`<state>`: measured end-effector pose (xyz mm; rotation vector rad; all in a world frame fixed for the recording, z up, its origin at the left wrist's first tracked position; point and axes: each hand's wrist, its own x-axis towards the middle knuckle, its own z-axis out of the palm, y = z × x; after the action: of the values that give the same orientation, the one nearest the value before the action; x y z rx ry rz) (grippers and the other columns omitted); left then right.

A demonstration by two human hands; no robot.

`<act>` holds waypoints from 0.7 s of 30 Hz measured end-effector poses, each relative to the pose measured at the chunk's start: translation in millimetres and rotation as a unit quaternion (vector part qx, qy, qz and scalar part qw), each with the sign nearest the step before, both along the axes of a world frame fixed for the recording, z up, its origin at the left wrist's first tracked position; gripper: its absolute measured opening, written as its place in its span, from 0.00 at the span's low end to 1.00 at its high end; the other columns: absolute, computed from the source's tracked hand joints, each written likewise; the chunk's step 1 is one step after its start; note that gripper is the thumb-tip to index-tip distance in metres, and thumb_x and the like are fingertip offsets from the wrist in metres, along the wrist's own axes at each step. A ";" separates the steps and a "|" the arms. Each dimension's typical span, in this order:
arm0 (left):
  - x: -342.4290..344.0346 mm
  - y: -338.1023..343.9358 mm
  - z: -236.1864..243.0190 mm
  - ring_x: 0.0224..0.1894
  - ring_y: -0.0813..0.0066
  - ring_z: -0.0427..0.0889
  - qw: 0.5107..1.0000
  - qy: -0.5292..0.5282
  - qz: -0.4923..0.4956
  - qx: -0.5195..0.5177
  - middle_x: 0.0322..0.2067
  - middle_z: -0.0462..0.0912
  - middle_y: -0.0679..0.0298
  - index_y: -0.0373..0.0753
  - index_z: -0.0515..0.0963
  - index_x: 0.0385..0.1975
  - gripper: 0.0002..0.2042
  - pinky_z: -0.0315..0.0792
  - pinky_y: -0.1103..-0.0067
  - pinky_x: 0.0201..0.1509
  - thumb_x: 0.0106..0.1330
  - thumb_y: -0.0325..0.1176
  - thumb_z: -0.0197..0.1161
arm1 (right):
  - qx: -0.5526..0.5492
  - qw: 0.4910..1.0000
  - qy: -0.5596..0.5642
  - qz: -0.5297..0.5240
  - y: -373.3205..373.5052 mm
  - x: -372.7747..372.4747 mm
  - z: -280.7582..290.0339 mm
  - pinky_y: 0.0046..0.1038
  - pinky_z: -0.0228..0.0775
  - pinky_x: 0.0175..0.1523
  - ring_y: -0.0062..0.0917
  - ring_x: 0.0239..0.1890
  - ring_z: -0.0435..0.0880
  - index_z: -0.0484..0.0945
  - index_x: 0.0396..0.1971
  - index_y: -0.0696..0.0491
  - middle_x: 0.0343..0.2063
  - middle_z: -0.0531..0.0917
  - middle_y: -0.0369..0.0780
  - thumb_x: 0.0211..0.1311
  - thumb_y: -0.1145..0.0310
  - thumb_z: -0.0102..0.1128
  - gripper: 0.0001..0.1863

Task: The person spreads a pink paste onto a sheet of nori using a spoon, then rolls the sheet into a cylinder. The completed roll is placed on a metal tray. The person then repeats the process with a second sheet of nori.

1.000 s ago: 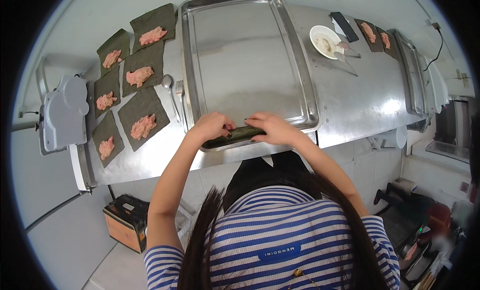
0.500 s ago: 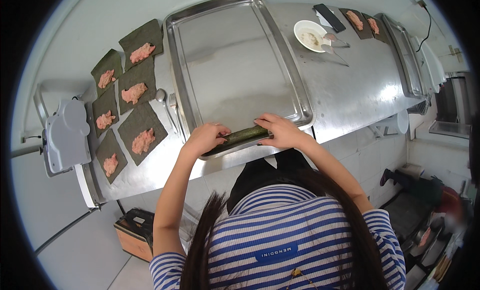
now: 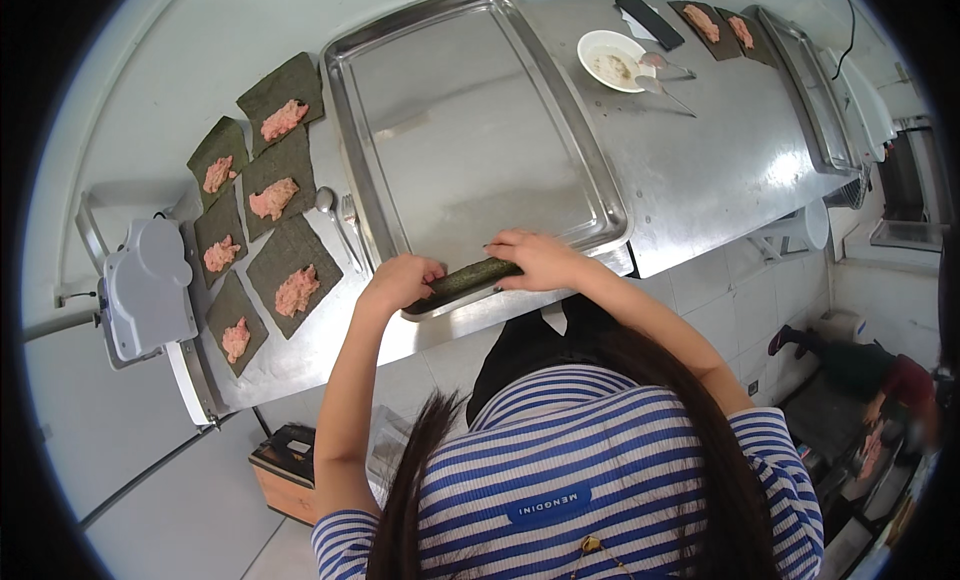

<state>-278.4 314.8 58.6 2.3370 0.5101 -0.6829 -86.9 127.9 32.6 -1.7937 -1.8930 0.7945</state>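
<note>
A long dark green seaweed roll [image 3: 466, 280] lies at the near edge of a large steel tray [image 3: 460, 130]. My left hand [image 3: 402, 283] grips its left end with bent fingers. Thumb and fingers of my right hand [image 3: 540, 263] close around the right end, covering its tip. To the left of the tray, several seaweed sheets [image 3: 262, 262] lie flat, each bearing a lump of pink minced filling [image 3: 297, 292].
A spoon [image 3: 326, 202] and a fork [image 3: 349, 210] lie left of the tray. Right of it stands a white bowl [image 3: 612, 68] with spoons; a black flat object [image 3: 650, 22] and two more filled sheets [image 3: 703, 25] lie beyond. Another person [image 3: 880, 380] is at the lower right.
My right hand has shifted a little left along the seaweed roll. My left hand stays at the other end. The whole view has turned slightly.
</note>
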 end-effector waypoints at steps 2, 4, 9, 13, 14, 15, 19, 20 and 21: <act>2.5 0.9 4.3 0.39 0.61 0.84 1.000 0.022 -0.003 0.005 0.35 0.85 0.58 0.40 0.81 0.40 0.19 0.76 0.71 0.44 0.44 0.24 0.67 | 0.022 0.999 -0.008 0.048 2.3 -9.7 4.2 0.34 0.70 0.54 0.38 0.53 0.74 0.73 0.52 0.59 0.49 0.75 0.43 0.48 0.63 0.68 0.30; 5.3 0.2 7.1 0.38 0.61 0.84 0.999 0.035 -0.022 0.035 0.34 0.85 0.59 0.40 0.81 0.40 0.19 0.76 0.71 0.43 0.43 0.24 0.67 | -0.010 0.998 -0.031 0.053 4.5 -13.6 -3.0 0.35 0.71 0.55 0.37 0.54 0.74 0.71 0.54 0.58 0.50 0.74 0.42 0.46 0.65 0.70 0.32; 1.6 3.8 1.5 0.38 0.63 0.83 0.995 0.057 -0.038 0.066 0.31 0.84 0.62 0.41 0.81 0.34 0.15 0.76 0.70 0.40 0.42 0.26 0.69 | -0.014 0.998 -0.059 0.030 -2.2 -11.9 -12.8 0.34 0.70 0.56 0.37 0.53 0.73 0.73 0.50 0.59 0.46 0.74 0.42 0.41 0.67 0.73 0.32; -1.2 9.2 -7.8 0.37 0.62 0.83 0.993 0.075 -0.056 0.069 0.30 0.84 0.61 0.42 0.80 0.33 0.16 0.76 0.69 0.38 0.39 0.26 0.70 | -0.067 0.994 -0.085 0.022 -8.7 0.4 1.7 0.34 0.70 0.56 0.36 0.53 0.73 0.73 0.50 0.59 0.46 0.73 0.42 0.42 0.67 0.73 0.32; -0.2 9.0 -9.3 0.37 0.62 0.83 0.992 0.084 -0.061 0.069 0.30 0.84 0.61 0.42 0.80 0.33 0.17 0.76 0.69 0.38 0.39 0.25 0.70 | -0.087 0.992 -0.089 0.018 -11.9 5.8 5.8 0.34 0.70 0.56 0.36 0.54 0.72 0.73 0.51 0.59 0.47 0.73 0.42 0.42 0.67 0.72 0.32; -1.3 9.0 -13.2 0.37 0.61 0.83 0.991 0.085 -0.069 0.077 0.29 0.83 0.61 0.42 0.79 0.33 0.17 0.76 0.69 0.38 0.38 0.25 0.70 | -0.071 0.996 -0.050 0.013 -15.4 14.4 5.6 0.34 0.70 0.55 0.36 0.54 0.73 0.73 0.52 0.59 0.48 0.73 0.42 0.44 0.67 0.71 0.32; -1.5 1.3 -9.3 0.39 0.61 0.83 0.988 0.048 -0.032 0.145 0.31 0.83 0.58 0.39 0.81 0.35 0.18 0.76 0.70 0.42 0.39 0.22 0.67 | 0.013 0.990 0.100 -0.096 -43.0 74.3 22.2 0.32 0.71 0.53 0.35 0.49 0.77 0.74 0.52 0.57 0.47 0.77 0.43 0.49 0.69 0.68 0.28; -4.7 1.8 -12.9 0.40 0.62 0.83 0.986 0.007 -0.017 0.167 0.33 0.83 0.58 0.39 0.80 0.36 0.18 0.76 0.70 0.43 0.40 0.22 0.67 | 0.038 0.980 0.137 -0.140 -49.6 93.5 29.9 0.31 0.71 0.52 0.34 0.46 0.78 0.76 0.51 0.57 0.46 0.78 0.44 0.49 0.69 0.67 0.26; -0.7 1.8 -14.1 0.40 0.62 0.83 0.981 -0.036 -0.002 0.188 0.35 0.83 0.58 0.39 0.80 0.37 0.18 0.76 0.70 0.44 0.41 0.21 0.67 | 0.065 0.967 0.153 -0.193 -57.5 114.7 32.5 0.31 0.71 0.51 0.34 0.45 0.79 0.77 0.49 0.57 0.44 0.79 0.44 0.50 0.70 0.66 0.23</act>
<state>-279.1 316.6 44.6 2.7044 0.6480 -0.5358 27.8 70.4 65.1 -1.7627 -1.3149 0.7343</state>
